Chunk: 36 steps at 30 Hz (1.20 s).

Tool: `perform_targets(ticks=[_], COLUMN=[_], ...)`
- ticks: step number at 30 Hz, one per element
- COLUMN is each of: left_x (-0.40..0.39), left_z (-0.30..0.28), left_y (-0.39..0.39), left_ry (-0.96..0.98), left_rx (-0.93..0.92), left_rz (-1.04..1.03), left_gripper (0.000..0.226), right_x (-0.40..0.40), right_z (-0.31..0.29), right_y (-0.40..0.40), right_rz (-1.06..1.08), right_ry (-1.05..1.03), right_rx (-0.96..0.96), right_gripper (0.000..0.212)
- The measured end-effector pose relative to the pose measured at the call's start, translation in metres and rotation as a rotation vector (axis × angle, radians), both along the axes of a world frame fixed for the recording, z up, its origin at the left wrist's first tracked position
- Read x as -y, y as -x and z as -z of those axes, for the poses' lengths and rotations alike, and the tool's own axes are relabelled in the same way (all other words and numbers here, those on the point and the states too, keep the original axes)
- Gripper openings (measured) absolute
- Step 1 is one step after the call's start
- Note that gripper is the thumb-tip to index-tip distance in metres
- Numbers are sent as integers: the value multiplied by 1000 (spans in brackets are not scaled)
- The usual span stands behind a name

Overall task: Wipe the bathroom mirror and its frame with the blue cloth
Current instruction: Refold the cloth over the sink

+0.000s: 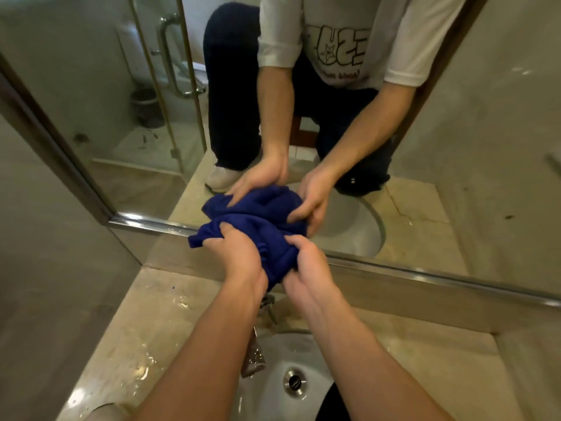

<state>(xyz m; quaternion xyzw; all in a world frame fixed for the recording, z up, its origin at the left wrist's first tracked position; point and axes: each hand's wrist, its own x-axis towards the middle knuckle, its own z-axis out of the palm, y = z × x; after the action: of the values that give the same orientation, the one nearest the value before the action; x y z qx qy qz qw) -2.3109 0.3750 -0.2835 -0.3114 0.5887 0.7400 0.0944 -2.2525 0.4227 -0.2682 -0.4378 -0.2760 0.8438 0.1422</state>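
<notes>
Against the mirror's point(91, 86) lower frame point(425, 276), both hands bunch the blue cloth point(258, 235).
Left hand point(236, 253) at nine o'clock and right hand point(306, 262) at three each clamp a fistful. Soft, light and limp, it looks best held wadded, by the bulk rather than a corner.

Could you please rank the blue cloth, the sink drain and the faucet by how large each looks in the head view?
1. blue cloth, clearly largest
2. faucet, partly hidden by the forearms
3. sink drain, smallest
</notes>
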Motion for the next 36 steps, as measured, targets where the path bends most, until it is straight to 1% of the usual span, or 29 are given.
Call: perform_targets(ticks=[2, 5, 8, 9, 11, 14, 17, 18, 22, 25, 28, 31, 36], left_x=[-15, -39, -52, -54, -52, -45, -41, -41, -36, -32, -27, -27, -37], left_z=[-11, -38, -47, -46, -42, -49, -72, -84, -130, -150, -161, -186, -247], left_y=[-15, -51, -74, -77, -78, -76, -66, -62, -50, -47, -54, -57, -60], left_ry=[-9, -119, -193, -195, -190, -216, -293, -317, -335, -304, -301, -332, -373], left_rx=[27, 43, 17, 15, 23, 9, -46, -68, -167, -221, -209, -230, -332], left_rz=[71, 222, 299, 309, 317, 329, 372, 372, 336, 329, 329, 330, 305], left_gripper=[46, 56, 71, 71, 60, 36, 31, 30, 41, 44, 48, 43, 35], right_x=[-18, -49, -65, -66, -63, -59, -61, -65, -65, -57, -48, -50, -62], right_z=[-10, -21, -20, -19, -23, -31, -56, -68, -125, -143, -153, -176, -232], right_y=[-16, -43, -59, -60, -63, -67, -65, -61, -53, -51, -53, -52, -56], right_rz=[33, 122, 191, 202, 224, 253, 287, 289, 250, 258, 254, 248, 275], right_ry=[-16, -22, -59, -88, -119, -124, -157, -184, -227, -246, -255, -264, -312], right_rx=[2, 5, -7, 4, 40, 67, 26, 12, -38, -47, -20, -51, -169], right_gripper=[20, 22, 30, 32, 35, 35, 34, 34, 34, 33, 35, 33, 34])
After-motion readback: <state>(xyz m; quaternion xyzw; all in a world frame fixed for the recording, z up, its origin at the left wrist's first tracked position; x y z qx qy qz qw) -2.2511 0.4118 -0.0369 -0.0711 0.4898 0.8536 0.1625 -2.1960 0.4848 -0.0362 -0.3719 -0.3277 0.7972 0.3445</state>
